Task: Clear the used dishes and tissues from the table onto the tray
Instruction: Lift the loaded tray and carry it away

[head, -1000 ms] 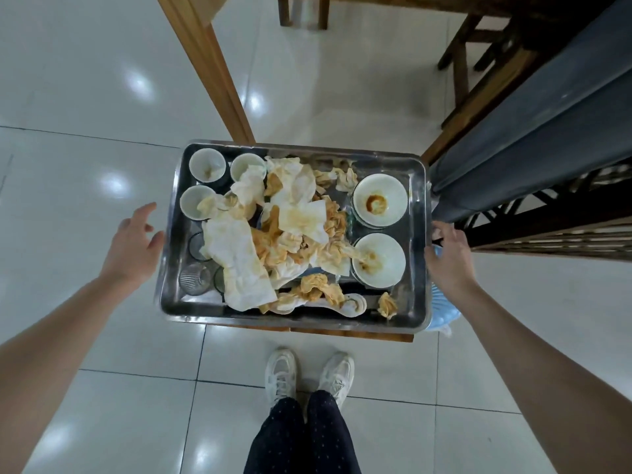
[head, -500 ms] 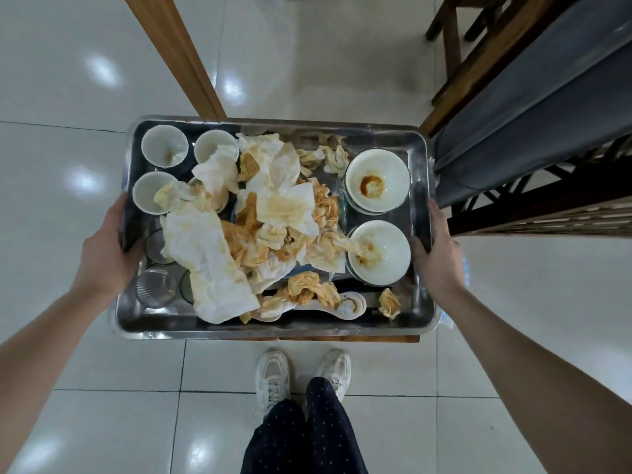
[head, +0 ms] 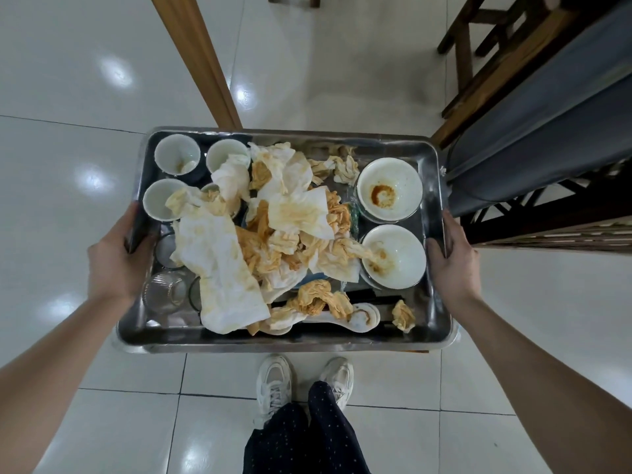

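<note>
A steel tray (head: 284,342) fills the middle of the view. My left hand (head: 114,260) grips its left rim and my right hand (head: 453,265) grips its right rim. A heap of stained tissues (head: 270,234) covers the centre. Two white bowls (head: 388,189) with sauce marks stand at the right side. Small white cups (head: 176,155) sit at the back left, and a clear glass (head: 164,292) stands at the front left. A white spoon (head: 355,318) lies near the front edge, partly under tissues.
A wooden table leg (head: 198,59) rises behind the tray. At the right stand a grey cushioned bench (head: 547,131) and a wooden chair (head: 478,46). White floor tiles (head: 61,165) surround me, and my white shoes (head: 277,381) show below the tray.
One second ago my hands were beside the tray, the left one open and apart from it. Now both grip the side rims, and the tray sits slightly nearer in view.
</note>
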A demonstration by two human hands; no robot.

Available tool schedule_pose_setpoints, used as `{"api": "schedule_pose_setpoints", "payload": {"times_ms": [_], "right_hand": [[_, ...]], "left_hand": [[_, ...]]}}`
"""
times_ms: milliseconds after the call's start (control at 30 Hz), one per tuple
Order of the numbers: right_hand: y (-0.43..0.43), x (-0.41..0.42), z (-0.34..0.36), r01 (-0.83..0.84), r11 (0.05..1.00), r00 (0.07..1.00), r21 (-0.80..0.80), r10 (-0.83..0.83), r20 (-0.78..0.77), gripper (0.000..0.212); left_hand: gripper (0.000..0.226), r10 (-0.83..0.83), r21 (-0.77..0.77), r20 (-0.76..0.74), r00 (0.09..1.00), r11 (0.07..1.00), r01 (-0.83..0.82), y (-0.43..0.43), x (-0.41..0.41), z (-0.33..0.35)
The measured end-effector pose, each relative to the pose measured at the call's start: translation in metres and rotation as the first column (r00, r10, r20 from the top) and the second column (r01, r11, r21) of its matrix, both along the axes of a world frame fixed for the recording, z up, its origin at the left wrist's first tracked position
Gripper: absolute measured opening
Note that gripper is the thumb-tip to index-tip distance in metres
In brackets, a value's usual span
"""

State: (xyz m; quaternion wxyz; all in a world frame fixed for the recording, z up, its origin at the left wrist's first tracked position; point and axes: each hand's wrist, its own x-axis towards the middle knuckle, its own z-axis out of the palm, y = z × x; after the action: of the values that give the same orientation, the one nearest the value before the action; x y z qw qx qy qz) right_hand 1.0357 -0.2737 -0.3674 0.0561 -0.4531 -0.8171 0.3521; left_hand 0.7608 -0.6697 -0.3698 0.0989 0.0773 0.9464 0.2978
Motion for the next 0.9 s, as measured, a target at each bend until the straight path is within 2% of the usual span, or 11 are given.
{"api": "schedule_pose_setpoints", "payload": {"times_ms": [67, 167, 233, 400, 600, 900], "right_hand": [[-0.004, 0.001, 0.008, -0.021, 0.999, 1.000, -0.028, 0.021, -0.002, 0.052], [-0.014, 0.006, 0.026, -0.031, 0.998, 0.999, -0.063, 0.032, 0.018, 0.052], [-0.022, 0.010, 0.041, -0.036, 0.997, 0.999, -0.063, 0.036, 0.007, 0.053], [-0.040, 0.020, 0.089, -0.036, 0.996, 0.999, -0.077, 0.033, -0.040, 0.054], [-0.060, 0.039, 0.161, -0.012, 0.996, 0.998, -0.090, 0.006, -0.065, 0.059], [-0.079, 0.080, 0.280, 0.039, 0.998, 0.990, -0.051, -0.046, -0.132, 0.059]], "left_hand": [[0.052, 0.008, -0.048, 0.008, 1.000, 0.999, -0.007, -0.010, 0.006, 0.003], [0.046, 0.057, 0.007, 0.077, 0.995, 0.998, -0.058, -0.031, 0.022, 0.012], [0.049, 0.039, -0.004, 0.031, 0.999, 0.999, -0.039, -0.038, 0.032, 0.031], [0.045, -0.023, 0.029, -0.025, 0.999, 0.999, 0.024, -0.045, 0.045, 0.100], [0.055, -0.042, -0.021, 0.034, 0.999, 0.999, 0.043, -0.065, 0.046, 0.184], [0.058, -0.144, 0.014, 0.009, 0.990, 0.989, 0.144, -0.071, 0.053, 0.310]]}}
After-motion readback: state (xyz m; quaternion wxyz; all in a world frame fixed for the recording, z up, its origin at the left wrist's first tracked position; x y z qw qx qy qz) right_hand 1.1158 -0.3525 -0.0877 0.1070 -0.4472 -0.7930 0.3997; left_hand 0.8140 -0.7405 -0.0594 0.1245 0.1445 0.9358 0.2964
